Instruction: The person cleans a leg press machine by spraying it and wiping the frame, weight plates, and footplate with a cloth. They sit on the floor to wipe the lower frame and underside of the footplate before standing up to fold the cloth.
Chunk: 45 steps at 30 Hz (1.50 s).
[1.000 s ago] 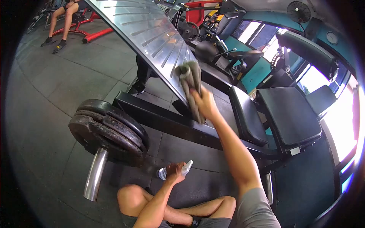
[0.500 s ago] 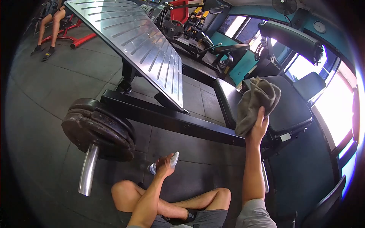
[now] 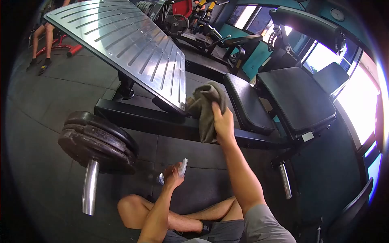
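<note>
My right hand (image 3: 223, 123) is closed round a bunched olive-grey cloth (image 3: 208, 109). The cloth overlaps the black frame rail (image 3: 142, 117) in this view, right beside the lower corner of the slotted metal footplate (image 3: 133, 38). Lower down, over my crossed legs, my left hand (image 3: 174, 175) grips a small spray bottle (image 3: 161, 178) with a whitish top; the fingers hide its middle.
Dark weight plates (image 3: 95, 141) sit on a metal bar (image 3: 90, 188) at the left. Black pads (image 3: 298, 99) stand at the right, with another metal post (image 3: 285, 182) below. A seated person's legs (image 3: 42, 44) show at far left.
My right hand has moved left with the cloth, from in front of the black pads to beside the footplate's lower corner. My left hand keeps the bottle in nearly the same place.
</note>
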Motion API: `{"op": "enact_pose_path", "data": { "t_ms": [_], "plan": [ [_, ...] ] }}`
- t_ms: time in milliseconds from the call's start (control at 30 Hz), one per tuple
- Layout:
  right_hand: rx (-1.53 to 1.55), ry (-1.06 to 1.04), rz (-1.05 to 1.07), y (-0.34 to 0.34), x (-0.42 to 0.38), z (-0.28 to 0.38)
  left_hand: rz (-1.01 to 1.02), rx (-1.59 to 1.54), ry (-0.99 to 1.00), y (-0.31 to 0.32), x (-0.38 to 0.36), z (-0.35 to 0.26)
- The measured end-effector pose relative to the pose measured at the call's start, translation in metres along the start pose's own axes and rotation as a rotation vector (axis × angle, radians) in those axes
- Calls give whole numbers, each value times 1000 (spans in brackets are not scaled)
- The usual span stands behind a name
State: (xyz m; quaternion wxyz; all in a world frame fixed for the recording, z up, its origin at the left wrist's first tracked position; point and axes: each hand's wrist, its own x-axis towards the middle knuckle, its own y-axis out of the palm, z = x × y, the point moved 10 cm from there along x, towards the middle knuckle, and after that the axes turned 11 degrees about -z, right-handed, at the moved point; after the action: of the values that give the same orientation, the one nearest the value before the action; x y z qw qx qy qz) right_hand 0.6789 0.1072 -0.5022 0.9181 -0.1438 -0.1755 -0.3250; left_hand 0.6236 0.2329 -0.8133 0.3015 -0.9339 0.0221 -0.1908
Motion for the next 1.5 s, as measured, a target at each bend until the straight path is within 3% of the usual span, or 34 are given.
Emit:
{"op": "enact_pose_path", "data": {
  "t_ms": [133,233,333,433,633,733,800,933,1033,1100,1167,1200,1233,1333,1400,1433,1467,1500],
  "plan": [
    [38,150,212,60,35,-41,-31,42,42,-3,3,-3],
    [208,420,159,94,51,-52,-48,82,55,-1,3,-3],
    [25,462,216,126,66,-85,-48,51,57,-1,8,-4],
    [191,395,222,127,60,-72,-40,27,37,-4,10,-4],
    [9,136,443,98,18,-19,-56,72,58,9,-4,-2],
    [79,202,380,98,35,-40,-166,45,125,19,-12,5],
    [98,255,295,109,61,-71,-267,-46,190,16,-14,7],
    [-198,-16,171,148,154,-95,-11,-50,-49,9,3,6],
    [-121,71,298,183,210,-111,57,-60,-81,28,7,17],
    [-308,-97,282,200,263,-143,-4,-103,-132,7,17,11],
    [-429,-182,232,197,242,-111,-67,-142,-107,-8,22,4],
    [-484,-127,238,192,230,-106,-188,-203,-55,-28,27,-5],
    [-537,-82,242,186,221,-99,-160,-191,-68,-20,23,1],
    [-306,-80,557,162,149,-55,-158,-122,-29,-13,19,4],
    [-330,-158,702,126,88,-13,-123,-106,-71,-4,15,9],
    [-403,-117,692,102,60,4,-103,-98,-92,2,13,12],
    [-375,-283,668,81,46,14,-98,-107,-91,6,11,14],
    [-432,-407,508,52,25,34,-89,-116,-87,11,10,17]
  ]
}}
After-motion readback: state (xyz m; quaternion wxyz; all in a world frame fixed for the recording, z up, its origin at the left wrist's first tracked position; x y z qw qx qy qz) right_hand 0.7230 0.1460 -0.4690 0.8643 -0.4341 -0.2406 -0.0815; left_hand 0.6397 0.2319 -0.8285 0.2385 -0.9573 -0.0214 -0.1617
